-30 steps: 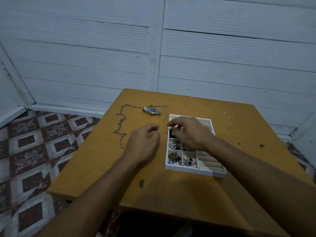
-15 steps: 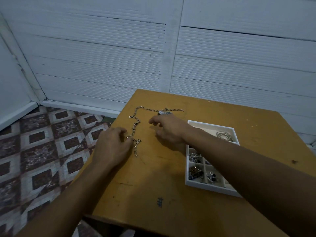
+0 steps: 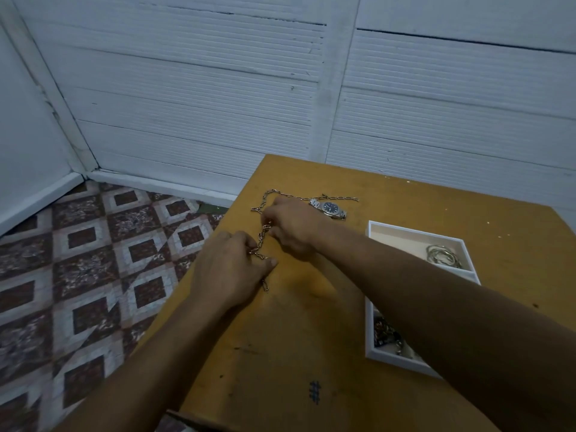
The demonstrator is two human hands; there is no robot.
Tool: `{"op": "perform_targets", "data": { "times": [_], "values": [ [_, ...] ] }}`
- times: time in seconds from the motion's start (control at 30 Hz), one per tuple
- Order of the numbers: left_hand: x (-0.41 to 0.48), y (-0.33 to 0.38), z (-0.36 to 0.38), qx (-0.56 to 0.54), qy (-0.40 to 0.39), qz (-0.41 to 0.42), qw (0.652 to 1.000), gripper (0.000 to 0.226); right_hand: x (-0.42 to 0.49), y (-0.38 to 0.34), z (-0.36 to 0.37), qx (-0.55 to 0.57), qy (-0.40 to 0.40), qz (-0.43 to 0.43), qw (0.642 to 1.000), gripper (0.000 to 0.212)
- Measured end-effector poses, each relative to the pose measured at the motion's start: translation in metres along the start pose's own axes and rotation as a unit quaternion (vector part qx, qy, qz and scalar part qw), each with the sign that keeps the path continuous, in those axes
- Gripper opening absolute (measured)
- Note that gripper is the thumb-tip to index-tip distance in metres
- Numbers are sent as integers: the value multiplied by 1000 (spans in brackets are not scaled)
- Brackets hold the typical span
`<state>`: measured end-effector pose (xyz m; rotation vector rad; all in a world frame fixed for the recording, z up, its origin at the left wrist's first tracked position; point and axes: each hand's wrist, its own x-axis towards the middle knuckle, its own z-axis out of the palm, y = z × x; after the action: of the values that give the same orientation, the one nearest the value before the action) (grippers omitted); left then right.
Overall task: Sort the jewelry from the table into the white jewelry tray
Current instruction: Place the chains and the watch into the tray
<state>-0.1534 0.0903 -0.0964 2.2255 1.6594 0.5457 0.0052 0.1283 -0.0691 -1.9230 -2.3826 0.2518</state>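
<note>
One wall (image 3: pixel 187 88): white boards, behind the table.
Floor (image 3: pixel 78 275): tiles with dark red and white squares, on the left.
Table (image 3: pixel 405 194): yellow-brown wood with small dark spots.
White jewelry tray (image 3: pixel 417 232): sits on the right side of the table; the right arm crosses over its middle.
Left hand (image 3: pixel 232 271): fingers are curled and pinch the chain near its close end.
Right hand (image 3: pixel 296 227): fingers are curled too and pinch the same chain a bit farther up.
Chain (image 3: pixel 261 238): silver, on the table left of the tray, not in it. It runs between the two hands, bends behind the right hand and goes past the watch. A short end pokes out under the left hand.
Watch (image 3: pixel 329 207): silver with a dark face, lying on the table just beside the chain's far part.
Bangles (image 3: pixel 442 256): shiny silver rings in the far box of the tray.
Dark jewelry (image 3: pixel 385 333): in a near box of the tray, too blurry to tell what it is.
Hash mark (image 3: pixel 314 392): drawn in dark ink near the table's close edge.
</note>
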Motion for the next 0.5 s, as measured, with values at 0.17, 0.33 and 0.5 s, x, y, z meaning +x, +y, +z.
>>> {"op": "perform_targets", "data": {
  "times": [0.17, 0.33, 0.5],
  "values": [
    [-4, 1, -5, -39, -8, 27, 999, 37, -5, 3, 3, 15, 36, 3, 999, 8],
    [-13, 4, -11, -30, -6, 51, 998, 38, -9, 3, 3, -12, 33, 0, 999, 23],
    [-17, 7, -13, 30, -24, 34, 999, 26, -15, 4, -4, 15, 68, -1, 998, 24]
  ]
}}
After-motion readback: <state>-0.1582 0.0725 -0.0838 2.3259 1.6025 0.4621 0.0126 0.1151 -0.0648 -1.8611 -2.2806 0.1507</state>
